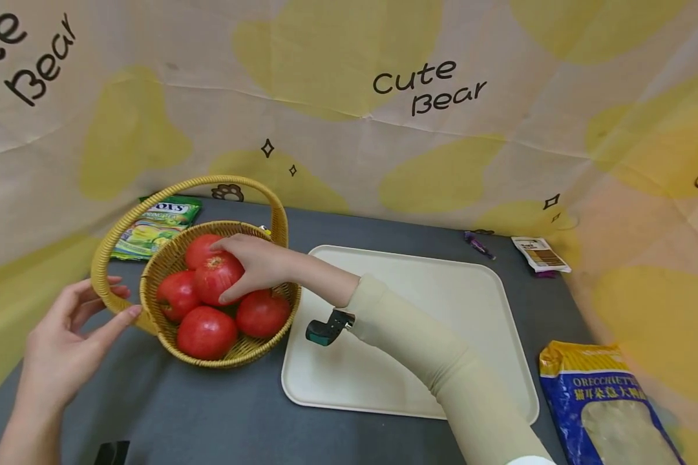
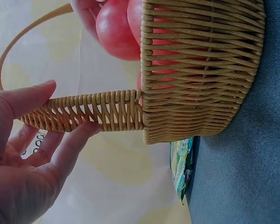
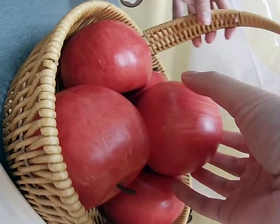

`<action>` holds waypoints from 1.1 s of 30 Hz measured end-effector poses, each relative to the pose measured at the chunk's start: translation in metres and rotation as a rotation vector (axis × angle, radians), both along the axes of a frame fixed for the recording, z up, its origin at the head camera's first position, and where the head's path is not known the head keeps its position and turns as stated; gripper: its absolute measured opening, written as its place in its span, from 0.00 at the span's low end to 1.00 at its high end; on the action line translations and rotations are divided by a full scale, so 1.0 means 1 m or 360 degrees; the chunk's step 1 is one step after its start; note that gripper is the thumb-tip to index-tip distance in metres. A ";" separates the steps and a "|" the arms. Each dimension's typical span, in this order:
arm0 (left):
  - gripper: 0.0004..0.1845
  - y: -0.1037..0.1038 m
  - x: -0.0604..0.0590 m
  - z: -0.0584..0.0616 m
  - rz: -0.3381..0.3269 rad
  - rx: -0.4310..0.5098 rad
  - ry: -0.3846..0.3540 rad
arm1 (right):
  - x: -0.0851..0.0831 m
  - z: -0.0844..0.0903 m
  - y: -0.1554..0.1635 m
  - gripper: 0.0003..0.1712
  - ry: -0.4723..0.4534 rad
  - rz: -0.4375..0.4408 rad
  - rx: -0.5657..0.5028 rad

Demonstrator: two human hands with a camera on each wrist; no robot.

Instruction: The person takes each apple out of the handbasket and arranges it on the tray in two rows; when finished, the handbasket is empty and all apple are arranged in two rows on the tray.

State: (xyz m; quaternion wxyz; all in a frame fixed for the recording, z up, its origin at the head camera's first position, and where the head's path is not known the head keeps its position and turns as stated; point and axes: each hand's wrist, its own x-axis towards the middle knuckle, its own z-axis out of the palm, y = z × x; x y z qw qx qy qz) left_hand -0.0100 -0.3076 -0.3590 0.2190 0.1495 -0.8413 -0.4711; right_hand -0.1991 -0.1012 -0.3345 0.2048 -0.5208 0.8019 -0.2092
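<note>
A yellow-brown wicker basket (image 1: 232, 361) with a tall arched handle (image 1: 101, 258) holds several red apples (image 1: 207, 332). My left hand (image 1: 64, 342) holds the handle low on its left side, thumb on one face and fingers on the other, as the left wrist view shows. My right hand (image 1: 258, 261) reaches in from the right and grips the uppermost apple (image 3: 179, 128), which rests among the others. Its thumb lies along one side, and the fingers pass partly behind the fruit. Another apple (image 3: 100, 144), with its dark stem showing, sits beside that one.
Right of the basket lies a cream tray (image 1: 407, 336) on the grey table. A green candy bag (image 1: 151, 232) is behind the basket. Farther right are a small purple-wrapped sweet (image 1: 479, 245), a white-and-brown packet (image 1: 539, 254) and a blue pasta bag (image 1: 607, 403). A printed cloth (image 1: 337, 77) hangs behind.
</note>
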 end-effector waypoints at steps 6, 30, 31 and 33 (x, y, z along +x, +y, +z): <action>0.30 0.002 -0.002 -0.001 -0.0024 0.0062 0.0046 | 0.005 -0.007 -0.007 0.54 0.0068 -0.0034 0.0134; 0.30 0.004 -0.001 -0.002 0.0064 0.0131 0.0010 | 0.014 -0.019 0.036 0.53 -0.0208 -0.0416 -0.0549; 0.30 0.004 -0.001 -0.003 0.0063 0.0131 0.0012 | 0.015 -0.018 0.042 0.53 -0.0253 -0.0446 -0.0577; 0.30 0.004 -0.002 -0.003 0.0065 0.0132 0.0016 | 0.016 -0.017 0.052 0.52 -0.0338 -0.0509 -0.0615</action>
